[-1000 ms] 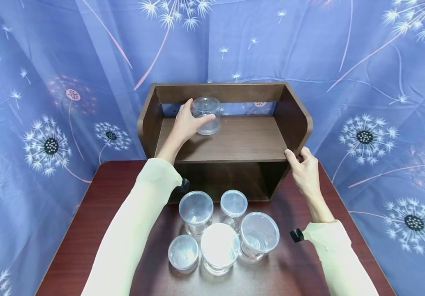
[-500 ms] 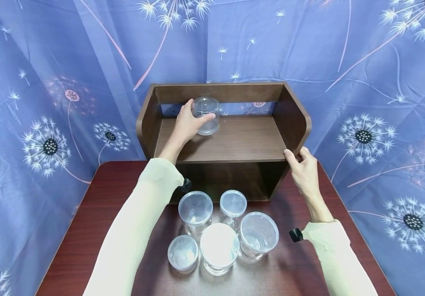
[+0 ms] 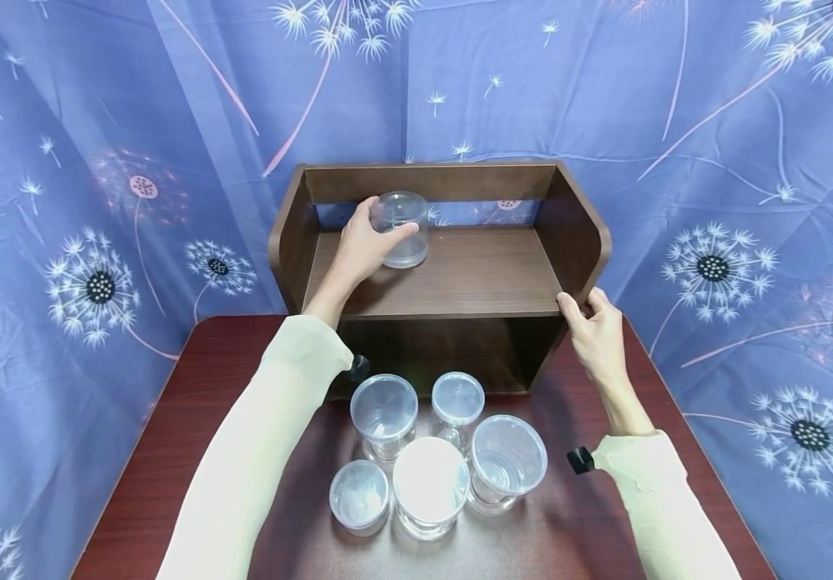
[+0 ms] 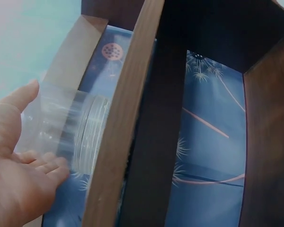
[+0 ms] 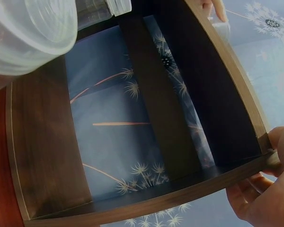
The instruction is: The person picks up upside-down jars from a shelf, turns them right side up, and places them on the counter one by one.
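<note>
My left hand [image 3: 366, 242] reaches over the upper board and grips a clear plastic jar [image 3: 408, 211] from its left side, thumb in front. The jar is upright on or just over the board; whether they touch is hard to tell. Its ringed end is at the bottom, as the left wrist view also shows beside the board edge, where the left hand [image 4: 23, 161] curves round the jar [image 4: 61, 123]. My right hand [image 3: 598, 334] grips the right front corner of the dark brown shelf [image 3: 489, 274], thumb on the board's edge; in the right wrist view the fingers go round the outside.
Several clear jars with translucent lids stand on the reddish-brown table [image 3: 192, 403] before the shelf: a short jar [image 3: 359, 495], a front middle jar [image 3: 431, 483], a right jar [image 3: 509, 455]. The shelf has raised side panels [image 3: 569, 225] and a lower compartment [image 3: 431, 354]. A blue patterned curtain [image 3: 489, 80] hangs behind.
The left hand and its jar have shifted slightly left and toward the front of the board. The right hand keeps its grip on the shelf corner; the table jars have not moved.
</note>
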### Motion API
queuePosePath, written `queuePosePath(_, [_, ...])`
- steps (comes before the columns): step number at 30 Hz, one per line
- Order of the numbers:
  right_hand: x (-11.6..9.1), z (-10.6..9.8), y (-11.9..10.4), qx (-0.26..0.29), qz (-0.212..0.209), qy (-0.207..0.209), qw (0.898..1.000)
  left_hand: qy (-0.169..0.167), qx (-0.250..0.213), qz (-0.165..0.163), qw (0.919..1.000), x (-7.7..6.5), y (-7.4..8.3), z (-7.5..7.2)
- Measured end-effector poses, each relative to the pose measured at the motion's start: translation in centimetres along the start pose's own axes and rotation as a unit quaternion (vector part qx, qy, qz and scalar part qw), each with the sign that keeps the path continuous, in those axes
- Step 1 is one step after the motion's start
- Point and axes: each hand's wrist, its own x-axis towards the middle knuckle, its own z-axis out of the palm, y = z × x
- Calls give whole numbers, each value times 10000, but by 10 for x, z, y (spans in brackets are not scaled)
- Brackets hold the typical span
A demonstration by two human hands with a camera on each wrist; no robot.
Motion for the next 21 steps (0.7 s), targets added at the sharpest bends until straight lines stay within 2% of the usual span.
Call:
queuePosePath(11, [-1,0,0,-53,-2,-73,10000,-223,-509,259,9981,-25,2,-15])
queuePosePath(21, [0,3,-2,-208,36,-44,9998,-441,-1291,533,9892,-59,-1,-31])
